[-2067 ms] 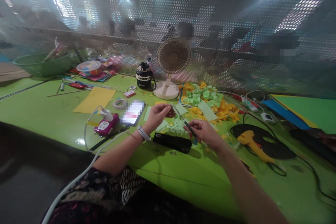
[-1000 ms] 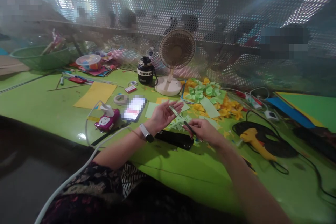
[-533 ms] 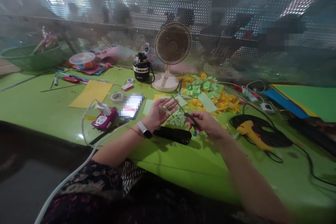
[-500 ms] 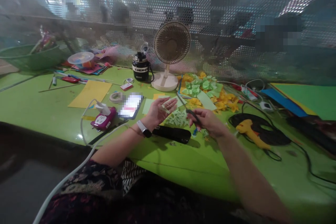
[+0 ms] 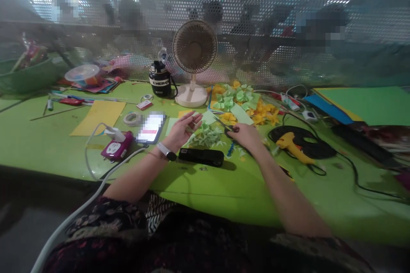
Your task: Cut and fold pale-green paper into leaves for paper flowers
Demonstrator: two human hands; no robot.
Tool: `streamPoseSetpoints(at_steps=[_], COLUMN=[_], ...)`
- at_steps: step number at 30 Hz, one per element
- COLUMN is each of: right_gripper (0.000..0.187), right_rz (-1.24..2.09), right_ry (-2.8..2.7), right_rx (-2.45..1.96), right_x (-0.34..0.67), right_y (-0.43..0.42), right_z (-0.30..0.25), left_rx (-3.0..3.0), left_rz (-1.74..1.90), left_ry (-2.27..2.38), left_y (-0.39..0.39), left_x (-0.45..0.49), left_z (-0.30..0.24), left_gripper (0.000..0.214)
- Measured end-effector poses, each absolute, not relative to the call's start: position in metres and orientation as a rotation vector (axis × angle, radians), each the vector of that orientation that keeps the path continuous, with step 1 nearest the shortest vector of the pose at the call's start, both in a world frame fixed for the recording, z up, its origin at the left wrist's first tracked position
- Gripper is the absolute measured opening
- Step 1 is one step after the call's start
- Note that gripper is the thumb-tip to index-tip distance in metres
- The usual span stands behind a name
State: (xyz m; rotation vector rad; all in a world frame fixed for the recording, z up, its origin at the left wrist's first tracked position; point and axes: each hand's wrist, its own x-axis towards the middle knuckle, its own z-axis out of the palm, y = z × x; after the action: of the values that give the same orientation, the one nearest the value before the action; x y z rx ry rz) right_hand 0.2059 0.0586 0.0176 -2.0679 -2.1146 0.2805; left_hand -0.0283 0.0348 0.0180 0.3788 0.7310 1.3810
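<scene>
Black-handled scissors (image 5: 228, 127) sit pinched in the fingers of your right hand (image 5: 246, 136), blades pointing to about 10 o'clock, tips just beside a heap of pale green paper cuttings (image 5: 205, 136). Your left hand (image 5: 181, 131) is open, its fingers (image 5: 192, 119) spread, with nothing in them that you can make out. The cuttings lie between your hands on the green tabletop (image 5: 205, 185). A black case (image 5: 201, 157) sits at 6 o'clock from them, a phone (image 5: 150, 128) at 9 o'clock from your left hand, and a yellow glue gun (image 5: 290, 143) at 3 o'clock from your right hand.
</scene>
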Motion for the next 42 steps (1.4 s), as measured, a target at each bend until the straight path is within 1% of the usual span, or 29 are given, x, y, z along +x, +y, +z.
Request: streamPoseSetpoints(at_steps=[6,10,13,15,17,21,23,26,29,33,36,40,42], right_gripper=[0.032,0.025,0.026,0.026,0.025,0.034,0.036,0.035,0.028,0.02,0.021,0.022,0.023], right_rz=[0.097,0.202,0.301,0.31,0.313,0.614,0.628,0.594,0.564,0.573,0.601,0.55,0.543], right_ry=[-2.216,-2.23,-2.238,-2.203,-2.104,-1.993,-1.988,-1.953,-1.924,-1.857,-1.756,-1.649,-1.636], right_rx=[-2.118,-2.148,-2.126,-2.067,-1.879,-1.204,-1.073,-1.07,-1.084,-1.042,-1.077,-1.183,-1.189], right_x=[0.203,0.208,0.215,0.215,0.209,0.185,0.175,0.171,0.172,0.175,0.181,0.197,0.203], right_y=[0.061,0.065,0.065,0.06,0.053,0.033,0.028,0.027,0.031,0.032,0.035,0.044,0.048], right_z=[0.014,0.014,0.019,0.025,0.032,0.036,0.032,0.025,0.02,0.023,0.03,0.037,0.038], left_rx=[0.433,0.452,0.459,0.476,0.494,0.524,0.529,0.525,0.515,0.537,0.63,0.881,1.005], left_rz=[1.374,1.346,1.337,1.347,1.348,1.313,1.302,1.284,1.267,1.287,1.219,0.981,0.992], left_ry=[0.734,0.736,0.733,0.737,0.74,0.696,0.681,0.683,0.693,0.695,0.775,1.027,1.08], left_y=[0.031,0.026,0.026,0.026,0.027,0.03,0.032,0.035,0.036,0.037,0.041,0.049,0.053], left_x=[-0.025,-0.022,-0.019,-0.017,-0.012,0.002,0.01,0.019,0.026,0.029,0.024,0.009,0.001], left_z=[0.019,0.023,0.026,0.028,0.03,0.035,0.037,0.039,0.04,0.039,0.038,0.039,0.042], left_gripper=[0.024,0.026,0.028,0.026,0.023,0.023,0.025,0.031,0.033,0.026,0.018,0.012,0.009])
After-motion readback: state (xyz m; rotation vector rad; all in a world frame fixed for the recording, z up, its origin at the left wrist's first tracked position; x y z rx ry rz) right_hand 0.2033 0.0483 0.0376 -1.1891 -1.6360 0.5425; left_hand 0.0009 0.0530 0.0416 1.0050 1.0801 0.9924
